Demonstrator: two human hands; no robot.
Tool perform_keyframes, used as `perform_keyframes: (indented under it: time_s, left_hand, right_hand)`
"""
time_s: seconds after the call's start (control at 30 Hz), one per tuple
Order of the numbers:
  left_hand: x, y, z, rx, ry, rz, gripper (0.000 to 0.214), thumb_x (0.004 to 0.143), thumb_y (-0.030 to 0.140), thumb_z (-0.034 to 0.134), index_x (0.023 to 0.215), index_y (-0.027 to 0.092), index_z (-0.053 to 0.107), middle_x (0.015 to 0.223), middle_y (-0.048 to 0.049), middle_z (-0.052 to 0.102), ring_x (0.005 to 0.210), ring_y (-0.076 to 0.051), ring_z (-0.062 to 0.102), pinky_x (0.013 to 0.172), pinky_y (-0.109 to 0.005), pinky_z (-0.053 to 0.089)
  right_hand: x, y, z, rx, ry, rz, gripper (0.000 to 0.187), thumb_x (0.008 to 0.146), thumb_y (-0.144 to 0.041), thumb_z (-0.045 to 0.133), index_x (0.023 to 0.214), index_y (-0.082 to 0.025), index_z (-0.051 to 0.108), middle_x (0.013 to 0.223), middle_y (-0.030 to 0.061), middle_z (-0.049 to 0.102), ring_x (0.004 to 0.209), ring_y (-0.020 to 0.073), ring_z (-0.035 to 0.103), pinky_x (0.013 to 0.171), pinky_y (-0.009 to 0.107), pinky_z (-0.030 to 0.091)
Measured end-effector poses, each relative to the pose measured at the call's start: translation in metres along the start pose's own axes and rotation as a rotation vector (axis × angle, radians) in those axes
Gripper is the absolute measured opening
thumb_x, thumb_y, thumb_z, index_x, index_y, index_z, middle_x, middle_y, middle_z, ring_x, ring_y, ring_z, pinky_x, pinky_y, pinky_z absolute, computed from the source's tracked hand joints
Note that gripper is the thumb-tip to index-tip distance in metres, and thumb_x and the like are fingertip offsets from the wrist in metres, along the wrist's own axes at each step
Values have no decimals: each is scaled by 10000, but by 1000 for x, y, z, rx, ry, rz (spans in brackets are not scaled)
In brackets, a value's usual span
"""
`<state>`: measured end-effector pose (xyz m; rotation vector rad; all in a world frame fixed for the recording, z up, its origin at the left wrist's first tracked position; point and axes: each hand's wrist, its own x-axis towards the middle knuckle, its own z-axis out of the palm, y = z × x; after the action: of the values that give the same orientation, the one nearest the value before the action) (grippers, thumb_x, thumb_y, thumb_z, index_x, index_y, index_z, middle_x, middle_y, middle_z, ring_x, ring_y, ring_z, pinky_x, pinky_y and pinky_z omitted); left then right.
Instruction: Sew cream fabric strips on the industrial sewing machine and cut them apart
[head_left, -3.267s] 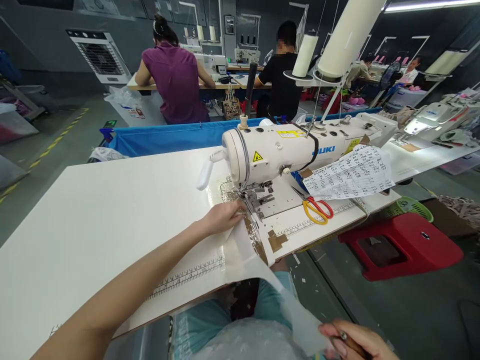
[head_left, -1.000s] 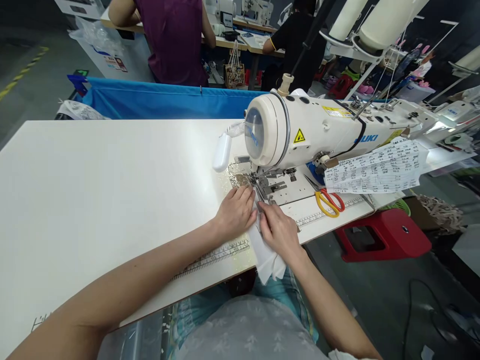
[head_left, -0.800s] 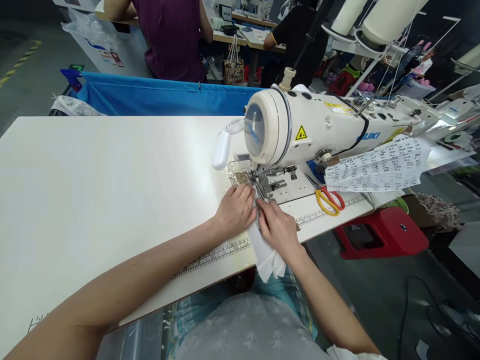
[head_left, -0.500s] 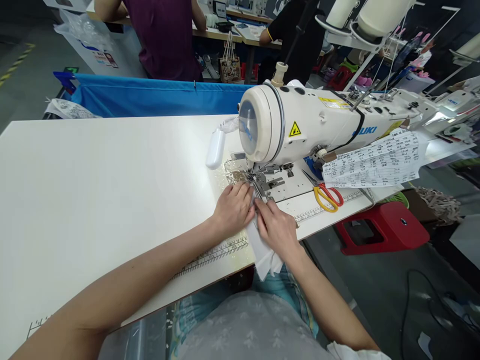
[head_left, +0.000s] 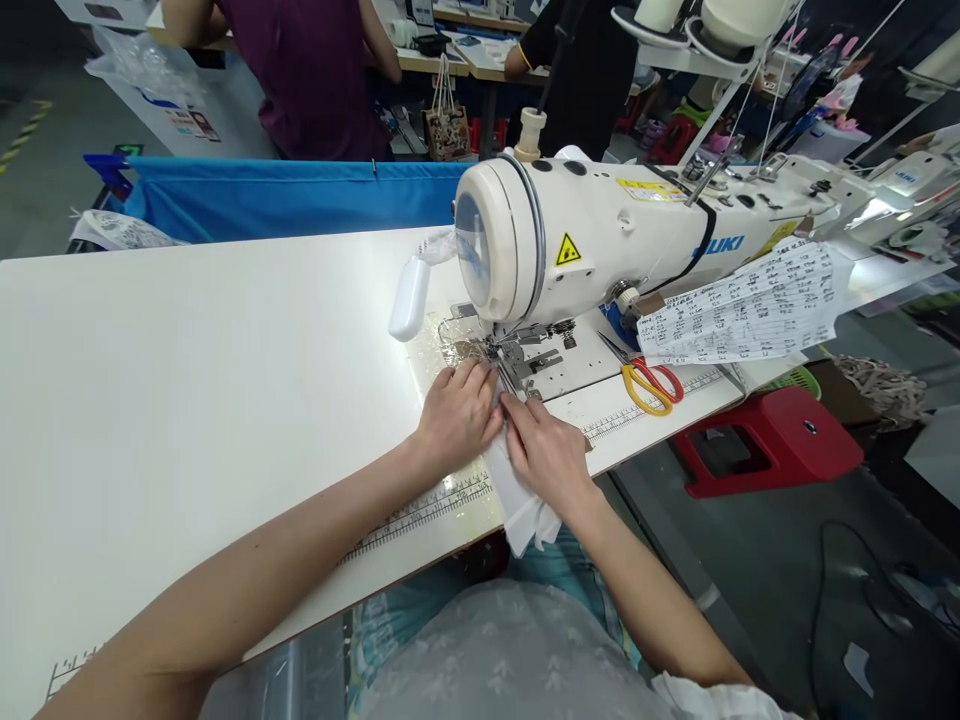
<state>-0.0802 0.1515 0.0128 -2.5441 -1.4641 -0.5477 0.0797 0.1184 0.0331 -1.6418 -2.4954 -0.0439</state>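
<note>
A strip of white fabric [head_left: 516, 505] runs from the needle area of the white sewing machine [head_left: 600, 235] toward me and hangs over the table's front edge. Just in front of the presser foot, my left hand [head_left: 459, 415] has its curled fingers closed on the fabric's left side. My right hand [head_left: 549, 452] pinches the same strip on the right, close beside the left. The fingertips hide part of the cloth and where it enters under the foot.
Scissors [head_left: 649, 385] with yellow and red handles lie right of the needle plate. A handwritten paper sheet [head_left: 739, 315] hangs at the machine's front. The white table [head_left: 187, 400] extends left. A red stool [head_left: 772, 445] stands at right; two people sit beyond the blue cloth [head_left: 300, 195].
The view has shifted slightly, so the machine and table appear a little further left. Both hands keep their hold on the fabric at the presser foot, with hardly any movement.
</note>
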Motion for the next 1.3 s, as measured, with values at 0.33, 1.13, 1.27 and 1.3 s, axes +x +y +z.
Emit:
perform_keyframes:
  time_s: [0.33, 1.13, 1.27, 1.3]
  left_hand:
    - [0, -1, 0, 22, 2, -5, 463, 985, 305, 415, 1313, 36, 602, 1310, -197, 639, 1302, -342, 516, 940, -462, 471]
    - [4, -6, -1, 28, -18, -27, 469, 987, 307, 400, 1310, 34, 601, 1318, -214, 622, 1292, -357, 506, 943, -487, 476]
    - [4, -7, -5, 20, -35, -24, 444, 991, 291, 394, 1301, 60, 612, 1290, -206, 630, 1274, -350, 514, 956, -490, 474]
    - [3, -6, -6, 12, -39, -12, 434, 994, 285, 390, 1296, 71, 618, 1286, -199, 632, 1272, -346, 517, 959, -488, 472]
  right_hand:
    - [4, -1, 2, 23, 14, 3, 412, 1025, -248, 398, 1400, -190, 558, 1100, 94, 709, 725, 184, 683, 515, 266, 418]
    - [-7, -4, 1, 86, 4, 78, 480, 980, -208, 408, 1448, -128, 480, 1183, 154, 709, 830, 231, 719, 570, 269, 507]
    - [-52, 18, -5, 461, 98, 173, 455, 977, -251, 396, 1405, -137, 503, 1196, 144, 712, 899, 236, 723, 694, 308, 577]
    - [-66, 25, -7, 589, 118, 223, 430, 980, -282, 415, 1380, -166, 523, 1210, 130, 708, 943, 233, 719, 734, 314, 585]
